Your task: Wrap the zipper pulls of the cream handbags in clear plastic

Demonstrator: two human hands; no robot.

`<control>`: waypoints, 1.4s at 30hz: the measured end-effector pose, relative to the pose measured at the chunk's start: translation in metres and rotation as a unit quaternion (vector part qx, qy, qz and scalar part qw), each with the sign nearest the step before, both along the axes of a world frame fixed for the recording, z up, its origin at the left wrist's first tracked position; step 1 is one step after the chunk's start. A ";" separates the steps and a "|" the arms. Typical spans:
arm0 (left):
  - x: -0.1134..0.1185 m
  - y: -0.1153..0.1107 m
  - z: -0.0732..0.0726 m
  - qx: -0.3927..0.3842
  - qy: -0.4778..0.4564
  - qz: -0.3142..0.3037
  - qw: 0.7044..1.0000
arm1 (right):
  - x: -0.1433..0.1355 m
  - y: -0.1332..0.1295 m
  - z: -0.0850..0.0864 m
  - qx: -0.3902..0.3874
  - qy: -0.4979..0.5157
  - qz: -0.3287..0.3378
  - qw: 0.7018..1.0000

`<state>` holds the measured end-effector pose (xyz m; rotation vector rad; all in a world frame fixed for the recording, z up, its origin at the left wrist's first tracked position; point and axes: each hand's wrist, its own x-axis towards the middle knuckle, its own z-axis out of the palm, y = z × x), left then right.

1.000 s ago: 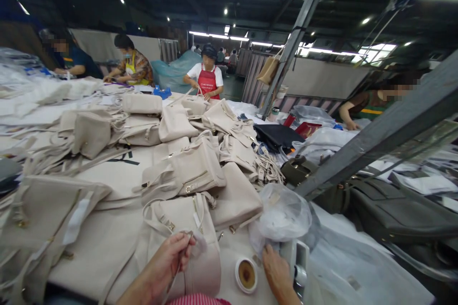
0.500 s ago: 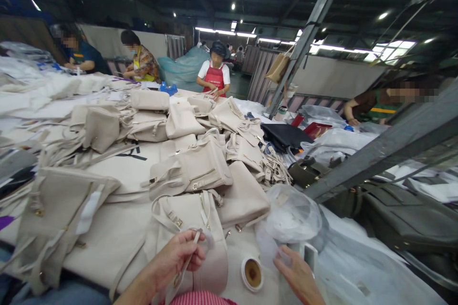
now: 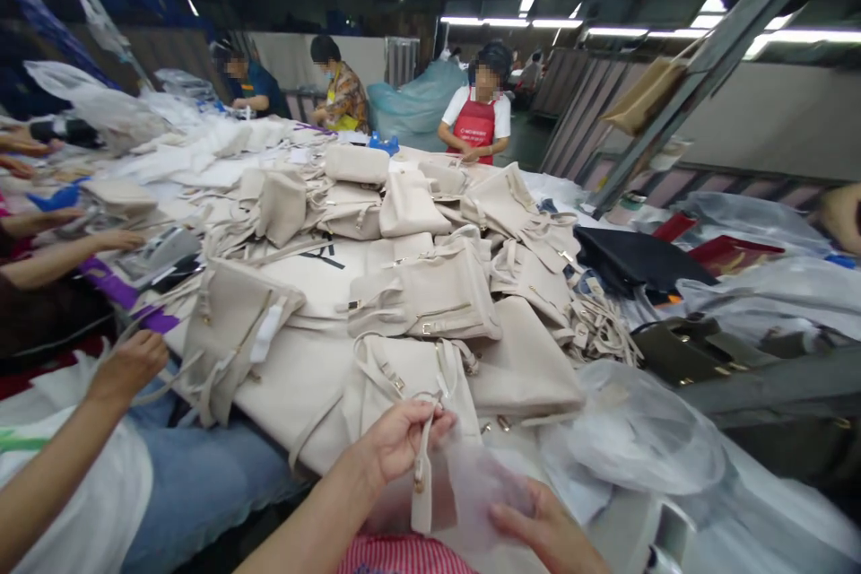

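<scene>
My left hand (image 3: pixel 407 439) is closed around a beige strap (image 3: pixel 421 475), which hangs down from my fingers and has a small metal fitting near its lower part. Between thumb and fingers of my right hand (image 3: pixel 538 520) is a thin translucent plastic sheet (image 3: pixel 481 489), held close beside the strap. Just beyond my hands lies a beige handbag (image 3: pixel 404 368) with handles, a buckle and a zip. To its right, a flat beige bag panel or body (image 3: pixel 528 359) rests on the table, with small metal fittings near its lower edge.
Several beige bags (image 3: pixel 427 287) are heaped across the table. Clear plastic bags (image 3: pixel 632 430) lie to the right, near a metal post (image 3: pixel 733 63). A co-worker's hand (image 3: pixel 131 368) holds a strap at the left. A person in a red apron (image 3: pixel 474 126) stands across the table.
My view has swung left, bringing neighbouring co-workers' arms into sight. My right hand has brought the plastic sheet over beside the strap. The round container of brown stuff no longer shows.
</scene>
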<state>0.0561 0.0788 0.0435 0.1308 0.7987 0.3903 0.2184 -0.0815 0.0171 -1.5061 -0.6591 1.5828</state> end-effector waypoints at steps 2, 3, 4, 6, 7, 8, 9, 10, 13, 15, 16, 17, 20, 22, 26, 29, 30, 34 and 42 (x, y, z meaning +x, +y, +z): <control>0.004 -0.006 0.001 -0.001 -0.004 0.028 1.000 | -0.015 0.005 -0.007 -0.009 -0.003 0.030 1.000; 0.005 -0.008 0.001 0.002 -0.008 0.037 0.999 | -0.022 0.008 -0.009 -0.016 -0.004 0.039 0.999; 0.006 -0.011 0.002 0.007 -0.010 0.044 0.999 | -0.028 0.010 -0.008 -0.023 -0.003 0.051 0.998; 0.007 -0.015 0.002 0.015 -0.015 0.054 0.998 | -0.037 0.014 -0.001 -0.034 0.017 0.073 0.997; 0.007 -0.016 0.002 0.018 -0.016 0.058 0.998 | -0.040 0.017 0.004 -0.036 0.036 0.082 0.995; 0.007 -0.018 0.001 0.021 -0.015 0.063 0.998 | -0.043 0.019 0.009 -0.035 0.056 0.091 0.994; 0.006 -0.019 0.001 0.023 -0.013 0.070 0.997 | -0.044 0.022 0.014 -0.030 0.075 0.099 0.992; 0.006 -0.020 0.001 0.026 -0.011 0.076 0.997 | -0.046 0.024 0.018 -0.024 0.089 0.104 0.990; 0.004 -0.023 0.000 0.029 -0.005 0.090 0.996 | -0.050 0.027 0.022 -0.015 0.095 0.119 0.988; 0.003 -0.025 0.001 0.033 -0.005 0.085 0.996 | -0.050 0.027 0.022 -0.021 0.089 0.141 0.986; 0.002 -0.026 0.001 0.036 -0.006 0.081 0.996 | -0.050 0.027 0.022 -0.021 0.089 0.153 0.984; 0.001 -0.027 0.001 0.041 -0.006 0.077 0.996 | -0.048 0.028 0.022 -0.017 0.088 0.163 0.983; 0.000 -0.031 0.001 0.061 -0.009 0.079 0.995 | -0.043 0.030 0.025 0.004 0.076 0.179 0.981; 0.001 -0.034 0.001 0.074 -0.009 0.083 0.994 | -0.040 0.031 0.027 0.015 0.070 0.192 0.979; 0.003 -0.036 0.002 0.096 -0.008 0.077 0.992 | -0.040 0.034 0.026 0.013 0.077 0.219 0.973; 0.002 -0.035 0.003 0.103 -0.011 0.075 0.992 | -0.043 0.034 0.020 0.006 0.094 0.191 0.977; 0.001 -0.034 0.003 0.104 -0.012 0.075 0.992 | -0.044 0.034 0.018 0.002 0.103 0.171 0.980; -0.001 -0.031 0.001 0.112 -0.006 0.079 0.991 | -0.051 0.030 0.009 -0.017 0.176 0.077 0.981; 0.010 -0.034 0.000 0.188 0.076 0.099 0.974 | -0.066 0.022 -0.004 0.007 0.259 -0.012 0.966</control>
